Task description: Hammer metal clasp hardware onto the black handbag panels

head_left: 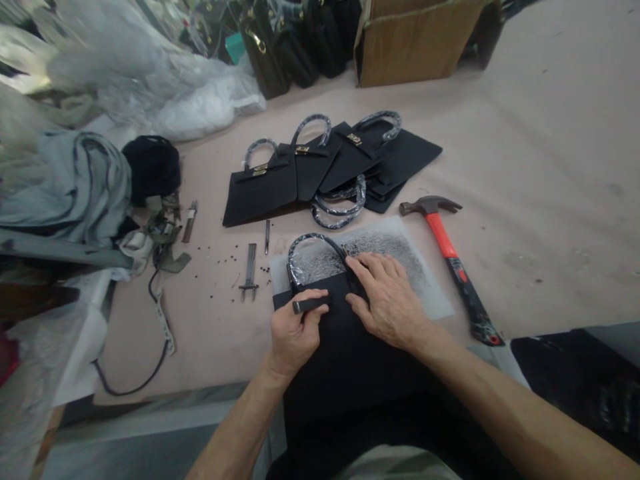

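A black handbag panel [345, 340] lies in front of me, its plastic-wrapped handle [293, 257] arching away over a speckled pale sheet [425, 287]. My left hand [297, 330] is closed around a short dark rod-like tool [307, 305], whose round end points left; its far end meets the black panel, where the contact is hard to make out. My right hand [390, 297] presses on the panel beside the handle's right base, with thumb and fingers spread apart. A claw hammer [445, 247] with a red and black grip rests to the right.
Several black bag pieces with wrapped handles [270, 190] overlap beyond the sheet. Left lie a slim metal punch [267, 237], a two-pronged tool [249, 273] and small dark bits. A cardboard box [415, 43], dark bags [265, 53], plastic wrapping [200, 100] and grey cloth [75, 177] surround the table.
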Motion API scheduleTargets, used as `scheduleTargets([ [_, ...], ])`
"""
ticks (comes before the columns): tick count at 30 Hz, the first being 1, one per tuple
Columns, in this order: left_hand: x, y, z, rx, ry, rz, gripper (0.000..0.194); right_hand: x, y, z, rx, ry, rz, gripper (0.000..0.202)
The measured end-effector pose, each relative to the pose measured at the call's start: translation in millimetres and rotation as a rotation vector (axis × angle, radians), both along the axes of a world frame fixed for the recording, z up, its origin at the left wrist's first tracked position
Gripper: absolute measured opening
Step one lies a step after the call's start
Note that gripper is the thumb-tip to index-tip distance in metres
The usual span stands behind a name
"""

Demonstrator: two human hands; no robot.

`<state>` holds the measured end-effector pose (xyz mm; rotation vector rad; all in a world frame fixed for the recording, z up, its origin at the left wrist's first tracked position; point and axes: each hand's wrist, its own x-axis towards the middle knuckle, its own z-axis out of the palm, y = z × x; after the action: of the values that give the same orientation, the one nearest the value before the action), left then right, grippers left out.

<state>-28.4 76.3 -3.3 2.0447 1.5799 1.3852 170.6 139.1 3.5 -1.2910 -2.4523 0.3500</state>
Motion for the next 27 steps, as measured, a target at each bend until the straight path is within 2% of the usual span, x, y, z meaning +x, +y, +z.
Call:
scheduleTargets([
  [10, 7, 3, -2.0, 0.009, 0.046, 0.010, 0.013, 1, -1, -1.4, 0.008, 0.016, 0.001, 0.058],
  [20, 12, 8, -1.9, -0.055, 0.038, 0.000, 0.013, 0, -1, -0.8, 0.026, 0.035, 0.004, 0.057],
  [23, 16, 11, -3.2, -0.056, 0.043, 0.011, 0.014, 3, -1, 0.3, 0.010, 0.101, 0.011, 0.056],
  [27, 13, 9, -4.9, -0.064, 0.025, 0.029, 0.012, 22, 5, 4.0, -0.004, 0.292, 0.019, 0.042],
])
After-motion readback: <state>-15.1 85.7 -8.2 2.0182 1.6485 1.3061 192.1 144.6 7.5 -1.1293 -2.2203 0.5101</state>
